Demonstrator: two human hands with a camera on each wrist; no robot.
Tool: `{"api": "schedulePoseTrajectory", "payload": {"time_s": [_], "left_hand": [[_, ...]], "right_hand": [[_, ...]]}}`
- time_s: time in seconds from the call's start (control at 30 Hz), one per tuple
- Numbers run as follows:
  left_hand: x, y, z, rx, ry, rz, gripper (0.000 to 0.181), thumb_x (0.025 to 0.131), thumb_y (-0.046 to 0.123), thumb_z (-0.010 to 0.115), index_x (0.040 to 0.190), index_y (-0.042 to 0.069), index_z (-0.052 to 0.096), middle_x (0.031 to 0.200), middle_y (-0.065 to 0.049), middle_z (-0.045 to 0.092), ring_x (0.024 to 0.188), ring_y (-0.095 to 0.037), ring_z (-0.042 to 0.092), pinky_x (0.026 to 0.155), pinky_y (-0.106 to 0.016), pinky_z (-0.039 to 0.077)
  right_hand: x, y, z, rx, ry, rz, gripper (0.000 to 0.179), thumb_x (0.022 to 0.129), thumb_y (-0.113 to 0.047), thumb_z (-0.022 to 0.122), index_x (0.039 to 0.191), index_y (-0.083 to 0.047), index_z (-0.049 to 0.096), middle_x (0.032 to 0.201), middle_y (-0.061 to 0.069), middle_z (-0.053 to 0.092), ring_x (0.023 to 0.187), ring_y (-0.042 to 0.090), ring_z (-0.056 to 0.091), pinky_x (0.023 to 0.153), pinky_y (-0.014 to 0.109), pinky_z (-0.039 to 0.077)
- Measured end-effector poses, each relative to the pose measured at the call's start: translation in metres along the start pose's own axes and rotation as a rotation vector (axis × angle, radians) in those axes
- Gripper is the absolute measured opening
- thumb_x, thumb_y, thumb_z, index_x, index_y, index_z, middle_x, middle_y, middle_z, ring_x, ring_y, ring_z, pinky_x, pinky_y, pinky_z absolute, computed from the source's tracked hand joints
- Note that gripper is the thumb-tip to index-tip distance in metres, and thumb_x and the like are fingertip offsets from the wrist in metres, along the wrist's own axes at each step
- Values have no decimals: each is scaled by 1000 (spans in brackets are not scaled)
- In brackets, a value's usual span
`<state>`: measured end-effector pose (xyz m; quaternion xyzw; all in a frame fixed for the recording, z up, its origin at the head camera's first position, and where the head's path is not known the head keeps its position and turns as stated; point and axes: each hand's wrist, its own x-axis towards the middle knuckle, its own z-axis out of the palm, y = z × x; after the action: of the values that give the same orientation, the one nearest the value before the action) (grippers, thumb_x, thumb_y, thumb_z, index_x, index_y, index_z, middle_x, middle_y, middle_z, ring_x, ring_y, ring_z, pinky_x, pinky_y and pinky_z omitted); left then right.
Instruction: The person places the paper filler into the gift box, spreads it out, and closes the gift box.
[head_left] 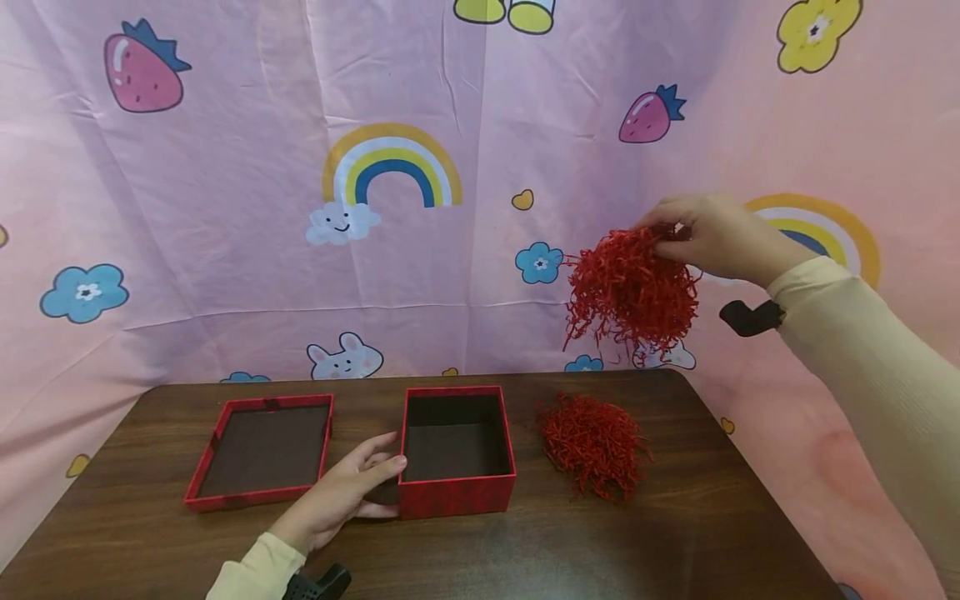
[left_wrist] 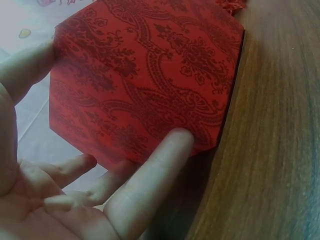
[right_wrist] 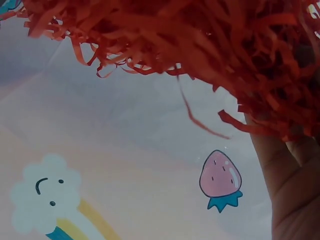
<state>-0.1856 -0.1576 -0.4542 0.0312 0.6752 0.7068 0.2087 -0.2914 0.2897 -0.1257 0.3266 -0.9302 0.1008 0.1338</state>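
Note:
My right hand (head_left: 712,237) pinches a loose clump of red shredded paper (head_left: 633,287) in the air, above the right part of the table. In the right wrist view, the red strips (right_wrist: 200,40) hang in front of the fingers and hide most of them. My left hand (head_left: 348,487) rests against the left side of a red box (head_left: 457,497), which stands without its cover and shows a dark inside. The left wrist view shows fairly straight fingers (left_wrist: 150,185) touching the box's patterned red wall (left_wrist: 150,75).
A second heap of red shredded paper (head_left: 596,446) lies on the brown wooden table (head_left: 600,550), right of the box. To the left, the red-rimmed box lid (head_left: 258,450) lies with its dark inside up. A printed pink cloth (head_left: 247,250) hangs behind the table.

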Motion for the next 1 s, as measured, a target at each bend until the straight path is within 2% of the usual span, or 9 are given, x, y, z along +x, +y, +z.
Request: {"api": "schedulePoseTrajectory", "payload": {"time_s": [0.23, 0.47, 0.57, 0.8, 1.0], "left_hand": [[-1, 0, 0, -1, 6, 5, 75, 105, 33, 60, 163, 11, 19, 158, -30, 29, 148, -47, 30, 89, -54, 61], [-1, -1, 0, 2, 11, 5, 76, 104, 34, 62, 163, 11, 19, 156, -30, 31, 148, -47, 30, 88, -55, 61], [-2, -1, 0, -2, 6, 6, 75, 105, 34, 61, 163, 10, 19, 156, -30, 31, 148, -47, 28, 89, -55, 60], [-2, -2, 1, -3, 2, 3, 75, 105, 34, 60, 163, 10, 19, 157, -30, 31, 149, -47, 27, 89, -55, 61], [-3, -1, 3, 3, 8, 1, 75, 105, 34, 60, 163, 10, 19, 158, -30, 30, 150, -48, 25, 89, -55, 61]], "right_hand": [[-1, -3, 7, 29, 1, -33, 32, 94, 4, 71, 122, -12, 76, 109, 6, 74, 102, 25, 69, 85, 46, 63], [-2, -9, 19, 51, -30, -41, 31, 95, 2, 70, 123, -12, 75, 112, 7, 73, 104, 28, 67, 86, 52, 61], [0, -16, 24, 50, -43, -51, 31, 95, 2, 70, 122, -11, 75, 109, 6, 73, 102, 26, 68, 86, 50, 62], [4, -33, 32, 28, -45, -144, 30, 93, 1, 73, 119, -14, 76, 103, -2, 72, 91, 15, 68, 80, 39, 63], [14, -50, 36, 56, -50, -196, 31, 93, 2, 74, 119, -13, 76, 104, -1, 73, 92, 16, 69, 81, 40, 63]]}}
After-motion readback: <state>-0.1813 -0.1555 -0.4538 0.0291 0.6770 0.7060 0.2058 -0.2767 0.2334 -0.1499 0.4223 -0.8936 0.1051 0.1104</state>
